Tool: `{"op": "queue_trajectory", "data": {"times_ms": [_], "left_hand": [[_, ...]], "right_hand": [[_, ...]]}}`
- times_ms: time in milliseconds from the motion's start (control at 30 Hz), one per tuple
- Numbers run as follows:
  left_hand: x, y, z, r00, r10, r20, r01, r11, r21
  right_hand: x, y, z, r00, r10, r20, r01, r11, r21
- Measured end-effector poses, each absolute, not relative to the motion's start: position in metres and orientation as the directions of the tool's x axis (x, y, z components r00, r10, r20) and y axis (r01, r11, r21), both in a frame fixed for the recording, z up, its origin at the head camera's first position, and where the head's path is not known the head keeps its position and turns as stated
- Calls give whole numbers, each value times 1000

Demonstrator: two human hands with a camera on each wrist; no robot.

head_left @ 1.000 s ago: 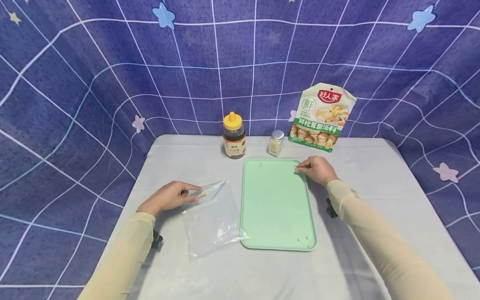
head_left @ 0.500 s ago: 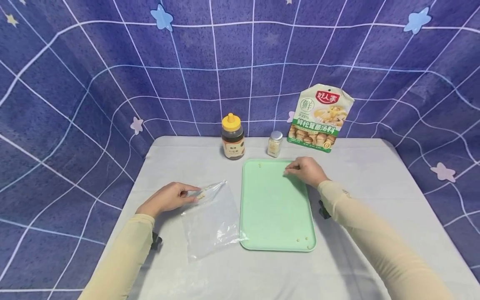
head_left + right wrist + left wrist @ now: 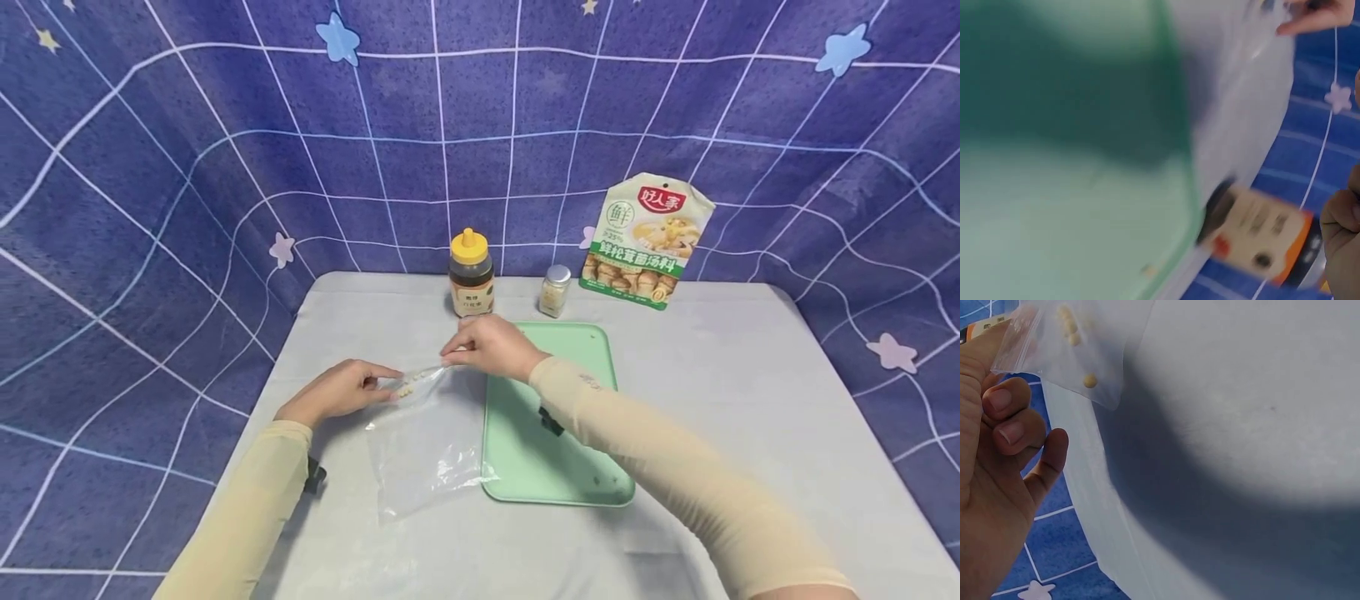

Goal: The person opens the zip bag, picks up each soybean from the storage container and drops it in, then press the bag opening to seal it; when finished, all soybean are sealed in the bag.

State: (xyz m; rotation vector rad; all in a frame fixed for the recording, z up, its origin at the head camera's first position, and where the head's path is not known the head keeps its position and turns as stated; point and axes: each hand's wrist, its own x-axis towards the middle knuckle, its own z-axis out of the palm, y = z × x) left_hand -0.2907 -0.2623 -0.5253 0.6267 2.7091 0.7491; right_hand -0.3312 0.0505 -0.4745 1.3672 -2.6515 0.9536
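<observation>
My left hand (image 3: 341, 392) pinches the edge of a clear zip bag (image 3: 427, 450) between thumb and index finger, its other fingers curled in the left wrist view. Several soybeans (image 3: 1071, 326) lie inside the bag by its zip edge. Over the bag's upper right corner is my right hand (image 3: 491, 346), thumb and fingertips drawn together as if round a soybean, which is hidden between them. Under the right forearm lies a pale green tray (image 3: 517, 450). One soybean (image 3: 592, 337) sits in its far right corner and a few more near its front right corner.
Behind the right hand stands a honey bottle (image 3: 472, 287) with a yellow cap. A small glass jar (image 3: 554, 292) with a metal lid stands behind the tray. A mushroom soup seasoning packet (image 3: 647, 242) leans against the blue curtain (image 3: 375, 167) at the table's back edge.
My right hand has swept left from the tray's far right corner to the bag's upper corner, fingertips kept together. My left hand has stayed on the bag.
</observation>
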Motion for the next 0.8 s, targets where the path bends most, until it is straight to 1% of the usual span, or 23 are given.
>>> {"op": "queue_trajectory", "data": {"times_ms": [67,133,333,600,800], "left_hand": [[-292,-261,-525,-870,475,-129,342,772,535],[-293,-261,-526,-867,483,-123,352,768,536],[-296,-261,-529,-863,496,-99,372,755,539],[-298,-261,-530,-859,506,-84,391,752,531],[-298,-263,-530,-862,502,-68,397,754,524]], "right_hand": [[-332,34,-472,-594,-753,285,-762,413,-498],[-333,21,-470,-584,-759,290,-771,406,-491],[-337,-1,-471,-607,-746,273,-748,421,-513],[-339,-11,-475,-619,-749,234,-730,440,-523],[-341,-3,-475,-635,-739,227,-710,443,-547]]}}
